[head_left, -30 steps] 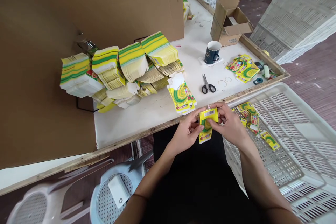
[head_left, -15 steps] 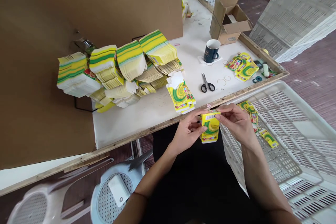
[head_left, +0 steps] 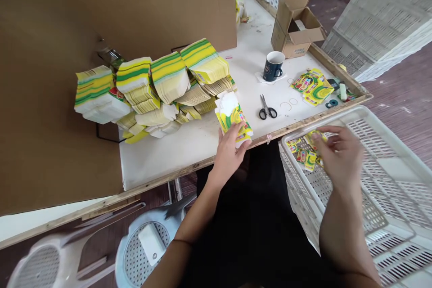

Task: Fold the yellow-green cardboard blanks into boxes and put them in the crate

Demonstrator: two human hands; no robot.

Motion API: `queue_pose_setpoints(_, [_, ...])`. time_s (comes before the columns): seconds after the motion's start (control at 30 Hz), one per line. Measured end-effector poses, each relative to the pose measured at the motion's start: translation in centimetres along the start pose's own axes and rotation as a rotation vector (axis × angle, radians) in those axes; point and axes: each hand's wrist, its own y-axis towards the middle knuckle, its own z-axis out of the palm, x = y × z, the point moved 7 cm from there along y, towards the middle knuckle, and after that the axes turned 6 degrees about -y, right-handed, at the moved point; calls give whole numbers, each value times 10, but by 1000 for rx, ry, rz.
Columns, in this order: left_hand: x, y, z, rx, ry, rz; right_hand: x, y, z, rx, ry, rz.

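Observation:
On the small pile of flat yellow-green cartons [head_left: 227, 119] by the table's front edge rests my left hand [head_left: 227, 155], fingers spread over the printed faces and thumb at the lower edge. My right hand [head_left: 340, 157], slightly blurred, is over the white plastic crate [head_left: 398, 153] at the right. Its thumb and fingertips pinch a folded yellow carton [head_left: 311, 138], partly covered by the hand. Several small yellow cartons [head_left: 310, 160] lie beneath it in the crate.
Stacked bundles of flat cartons [head_left: 168, 76] fill the table's left. Black scissors [head_left: 267, 109], a dark mug [head_left: 273, 66], an open cardboard box [head_left: 295, 27] and loose flat cartons [head_left: 313, 86] are farther right. A wooden strip [head_left: 202, 162] edges the table; a blue stool [head_left: 135, 252] stands below.
The yellow carton held between both hands at the table edge has gone right with my right hand to the crate. My left hand has let go and moved up-left onto the pile.

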Motion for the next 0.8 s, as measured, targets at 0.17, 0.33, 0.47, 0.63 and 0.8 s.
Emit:
queue_pose_setpoints(0.17, [-4, -6, 19, 124, -114, 30, 13, -19, 98, 350, 243, 52])
queue_pose_setpoints(0.33, [-10, -6, 14, 150, -108, 51, 20, -24, 137, 432, 422, 138])
queue_pose_setpoints(0.47, [-14, -7, -12, -123, -211, 115, 20, -24, 120, 306, 561, 195])
queue_pose_setpoints(0.63, [7, -5, -14, -218, -672, -53, 36, -38, 112, 416, 717, 236])
queue_pose_setpoints(0.8, [5, -6, 11, 93, -919, -236, 49, -52, 120, 563, 814, 269])
